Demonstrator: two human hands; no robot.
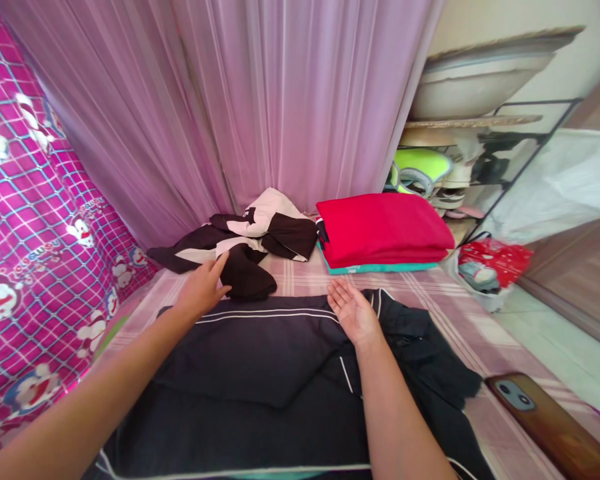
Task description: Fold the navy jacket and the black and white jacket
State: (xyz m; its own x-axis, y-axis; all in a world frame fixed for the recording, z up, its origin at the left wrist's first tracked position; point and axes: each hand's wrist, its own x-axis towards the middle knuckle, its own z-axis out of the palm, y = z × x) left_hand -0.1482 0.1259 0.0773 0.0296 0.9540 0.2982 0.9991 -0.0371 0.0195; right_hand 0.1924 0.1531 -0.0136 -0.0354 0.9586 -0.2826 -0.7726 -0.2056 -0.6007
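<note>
Two bare hands, left (203, 288) and right (353, 313); one dark navy garment (260, 353); one brown-and-cream garment (250, 243); one folded stack (383, 233) (red on top); one phone (550, 423)

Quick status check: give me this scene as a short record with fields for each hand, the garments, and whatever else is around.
left hand: open, fingertips touching the brown-and-cream garment
right hand: open, palm up, resting on the dark garment
dark garment: spread flat, white piping lines across it
folded stack: red on top, teal beneath, beside the curtain
surface: checked mat
phone: lying on the mat, far right
shelf: behind the stack, holds a basin
</note>
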